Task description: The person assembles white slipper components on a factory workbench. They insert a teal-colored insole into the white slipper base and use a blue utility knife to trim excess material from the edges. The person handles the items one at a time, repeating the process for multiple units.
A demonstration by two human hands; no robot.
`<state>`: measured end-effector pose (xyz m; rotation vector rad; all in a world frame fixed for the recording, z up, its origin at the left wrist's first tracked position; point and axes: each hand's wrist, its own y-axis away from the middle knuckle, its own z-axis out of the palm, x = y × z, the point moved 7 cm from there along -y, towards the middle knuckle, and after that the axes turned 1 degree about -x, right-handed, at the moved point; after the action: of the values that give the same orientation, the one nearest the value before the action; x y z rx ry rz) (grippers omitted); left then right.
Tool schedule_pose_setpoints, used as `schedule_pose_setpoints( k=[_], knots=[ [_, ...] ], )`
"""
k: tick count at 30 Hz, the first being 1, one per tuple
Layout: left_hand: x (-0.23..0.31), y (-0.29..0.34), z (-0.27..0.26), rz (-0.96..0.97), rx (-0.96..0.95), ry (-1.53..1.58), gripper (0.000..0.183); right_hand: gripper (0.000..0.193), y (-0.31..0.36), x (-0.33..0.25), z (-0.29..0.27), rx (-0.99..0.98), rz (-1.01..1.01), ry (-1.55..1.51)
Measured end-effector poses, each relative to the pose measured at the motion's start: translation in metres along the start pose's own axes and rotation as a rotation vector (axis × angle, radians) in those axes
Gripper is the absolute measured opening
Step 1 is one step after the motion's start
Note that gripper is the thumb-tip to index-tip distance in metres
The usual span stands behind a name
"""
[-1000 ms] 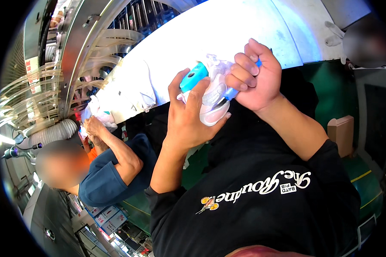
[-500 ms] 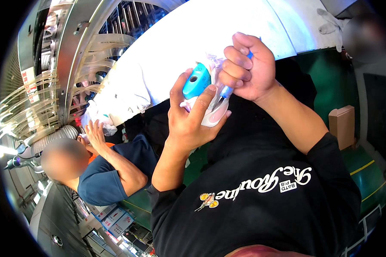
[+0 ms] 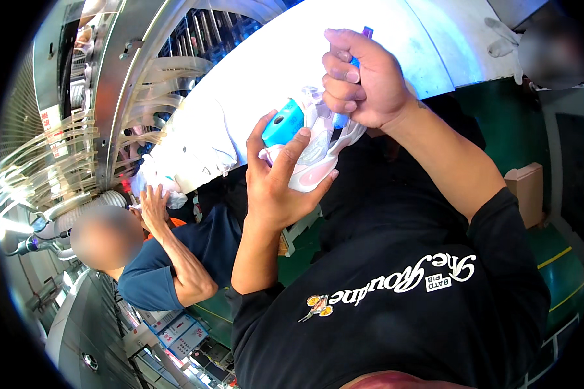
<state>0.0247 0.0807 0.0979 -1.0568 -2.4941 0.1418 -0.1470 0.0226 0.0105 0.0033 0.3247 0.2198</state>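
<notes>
A white and pale pink shoe (image 3: 315, 152) is held above the near edge of the table, with a bright blue shoe last (image 3: 284, 124) filling its opening. My left hand (image 3: 280, 178) is closed round the shoe from the left, its fingers along the last and the upper and the thumb under the pale sole. Just to the right, my right hand (image 3: 368, 84) is a fist wrapped round a blue-handled tool (image 3: 367, 31). One end of the handle sticks out above the fist, the other shows below it against the shoe. The tool's working tip cannot be made out.
A white curved table (image 3: 259, 71) runs across the far side, with white cloth (image 3: 207, 152) on it at left. A co-worker in a blue shirt (image 3: 156, 275) handles white material there. A white glove (image 3: 503, 42) lies far right; a cardboard box (image 3: 524, 194) stands at right.
My right fist with the tool has moved up and slightly left. The shoe has turned in my left hand, showing more of its patterned upper, and the last has shifted left.
</notes>
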Motion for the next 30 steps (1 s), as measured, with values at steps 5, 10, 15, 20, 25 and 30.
schedule_pose_setpoints(
  k=[5, 10, 15, 20, 25, 30],
  knots=[
    [-0.004, -0.005, -0.003, -0.024, 0.027, 0.025, 0.075, 0.036, 0.009, 0.024, 0.001, 0.091, -0.014, -0.187],
    [-0.004, -0.006, 0.001, 0.032, 0.049, 0.052, 0.072, 0.037, 0.007, 0.018, -0.011, -0.166, 0.014, -0.338],
    [-0.015, -0.004, -0.002, -0.002, 0.096, 0.088, 0.068, 0.037, 0.006, -0.021, -0.037, 0.111, -0.173, -0.412],
    [-0.02, 0.001, 0.003, -0.039, 0.12, 0.123, 0.069, 0.037, 0.013, 0.001, 0.001, 0.194, -0.111, -0.188],
    [-0.012, -0.004, 0.003, -0.049, 0.086, 0.071, 0.071, 0.041, 0.006, -0.002, 0.018, 0.26, -0.244, 0.031],
    [-0.013, -0.01, 0.0, -0.077, 0.118, 0.071, 0.068, 0.041, 0.002, -0.007, 0.028, 0.273, -0.286, 0.085]
  ],
)
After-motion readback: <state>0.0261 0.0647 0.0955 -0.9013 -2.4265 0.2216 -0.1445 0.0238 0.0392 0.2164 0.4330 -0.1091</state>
